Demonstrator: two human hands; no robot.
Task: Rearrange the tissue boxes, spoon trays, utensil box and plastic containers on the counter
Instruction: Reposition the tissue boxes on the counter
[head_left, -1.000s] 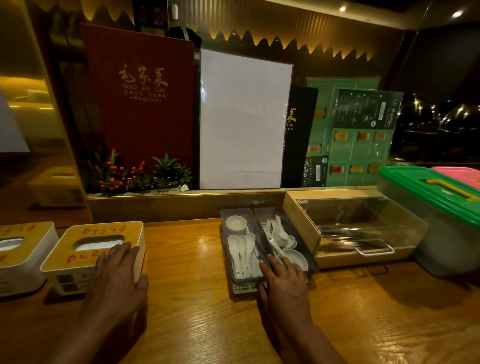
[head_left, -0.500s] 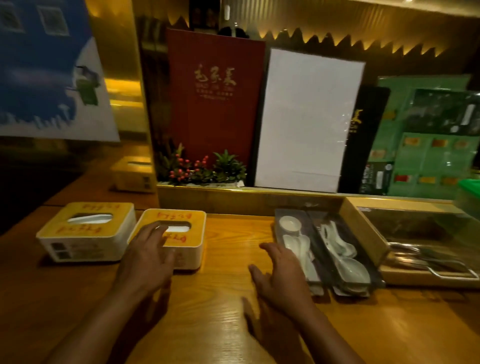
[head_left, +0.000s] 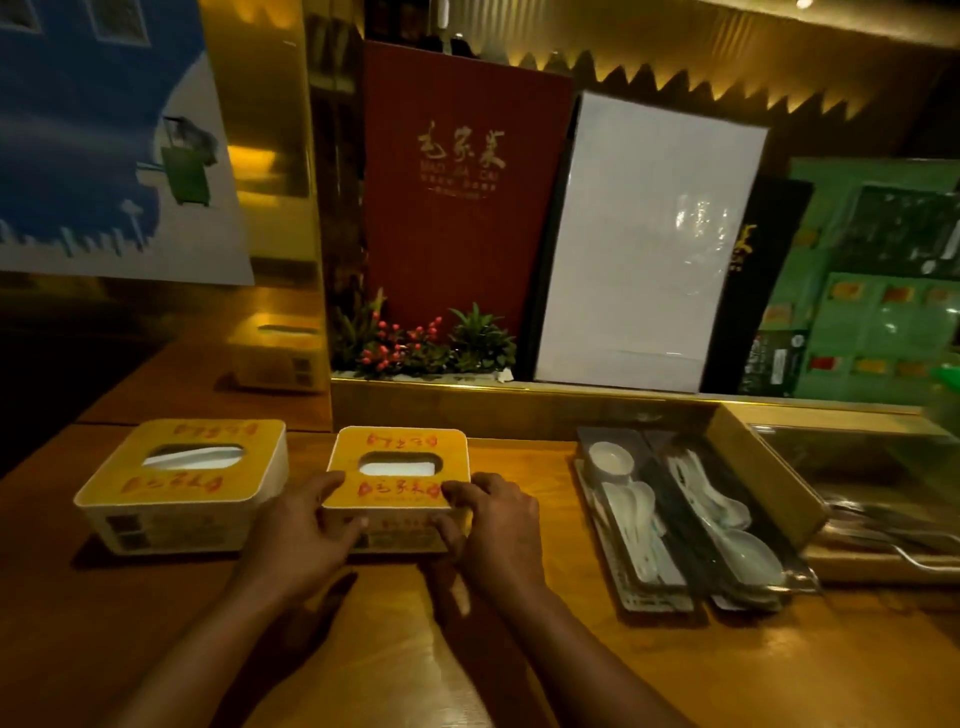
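Two white tissue boxes with yellow lids stand on the wooden counter (head_left: 519, 675). My left hand (head_left: 301, 535) and my right hand (head_left: 493, 525) grip the near corners of the right tissue box (head_left: 397, 467), one on each side. The left tissue box (head_left: 182, 478) sits just beside it, apart from my hands. To the right lie two spoon trays (head_left: 639, 525) (head_left: 727, 525) with white ceramic spoons and small dishes. Further right stands the utensil box (head_left: 769, 488), wooden with a clear lid, cut off by the frame edge.
A raised gold ledge (head_left: 519, 400) runs behind the counter, with a red menu (head_left: 457, 182), a white board (head_left: 644, 239), green menu sheets (head_left: 872, 291) and a small plant (head_left: 426, 343). A mirrored gold panel (head_left: 270, 208) at the left reflects a tissue box.
My view has swung left. My right hand left the spoon trays and came onto the right tissue box; my left hand slid from its lid to its near left corner.
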